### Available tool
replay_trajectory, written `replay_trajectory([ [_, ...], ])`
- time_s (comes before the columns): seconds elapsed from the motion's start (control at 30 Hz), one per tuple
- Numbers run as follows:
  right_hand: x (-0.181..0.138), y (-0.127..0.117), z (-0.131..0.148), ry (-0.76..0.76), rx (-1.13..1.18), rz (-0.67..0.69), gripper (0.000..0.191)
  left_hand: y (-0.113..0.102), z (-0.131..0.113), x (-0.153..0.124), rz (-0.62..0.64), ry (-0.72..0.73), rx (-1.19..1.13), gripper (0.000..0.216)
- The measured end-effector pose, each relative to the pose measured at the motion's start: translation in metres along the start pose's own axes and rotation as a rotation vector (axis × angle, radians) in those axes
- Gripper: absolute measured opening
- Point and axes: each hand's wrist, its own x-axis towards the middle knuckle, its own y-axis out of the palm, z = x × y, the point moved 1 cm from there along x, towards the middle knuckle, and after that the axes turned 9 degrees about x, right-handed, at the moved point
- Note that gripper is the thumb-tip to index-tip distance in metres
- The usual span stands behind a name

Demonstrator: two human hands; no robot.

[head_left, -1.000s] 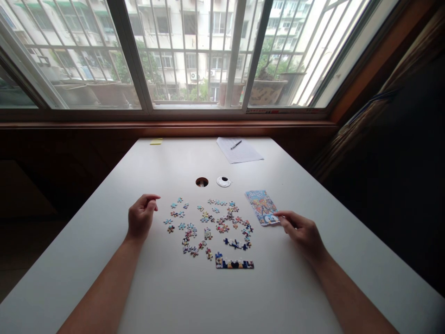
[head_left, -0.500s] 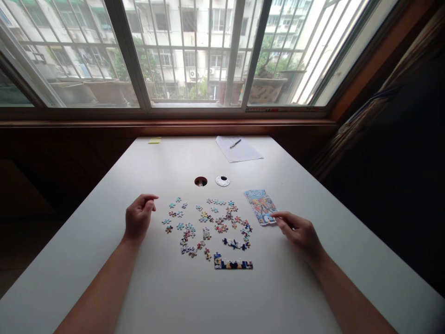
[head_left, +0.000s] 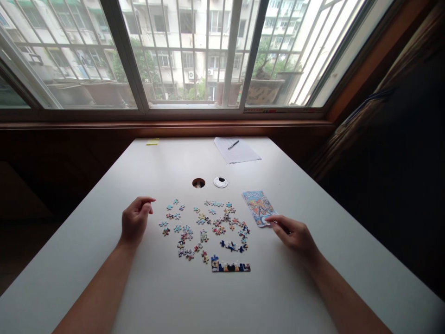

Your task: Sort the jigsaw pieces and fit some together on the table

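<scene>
Several small loose jigsaw pieces [head_left: 205, 225] lie scattered on the white table [head_left: 174, 301]. Nearer to me sits a joined strip of pieces [head_left: 230, 267]. My left hand [head_left: 134, 220] rests on the table just left of the pieces, fingers loosely curled, thumb and forefinger apart, nothing in it. My right hand [head_left: 292, 234] lies to the right, fingers stretched out, with the fingertips on the near corner of a colourful picture card [head_left: 257, 206].
A round cable hole [head_left: 198, 183] and its white cap [head_left: 220, 182] are beyond the pieces. A sheet of paper [head_left: 239, 153] with a pen [head_left: 233, 144] and a yellow sticky note [head_left: 152, 142] lie at the far edge, under the window. A dark curtain hangs at right.
My right fingertips have slid slightly left over the card's near corner. The view has shifted a little; the left hand and the pieces stay put.
</scene>
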Motion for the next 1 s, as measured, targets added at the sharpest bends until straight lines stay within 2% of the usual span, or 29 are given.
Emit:
replay_trajectory([
  [1.0, -0.0042, 0.0004, -0.0026, -0.13, -0.032, 0.054, 0.023, -0.0005, -0.0003, 0.0008, 0.029, -0.006, -0.004, 0.019],
])
